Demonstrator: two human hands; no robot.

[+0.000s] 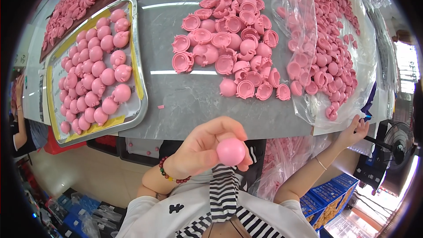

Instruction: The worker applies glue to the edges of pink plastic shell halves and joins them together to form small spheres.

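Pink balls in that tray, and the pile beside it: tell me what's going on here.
A person's left hand holds a smooth pink ball at the near side of the table. The right hand is out by the clear plastic, its grip unclear. Pink balls fill much of the metal tray at left; hollow half-shells lie heaped mid-table.

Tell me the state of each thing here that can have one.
Left hand: closed around pink ball
Right hand: fingers bent, hold unclear
Pink ball: held, smooth side showing
Metal tray: bearing pink balls
Half-shells: heaped, many hollow-side up
Clear bag: holding pink pieces
Fan: spinning or not, unclear
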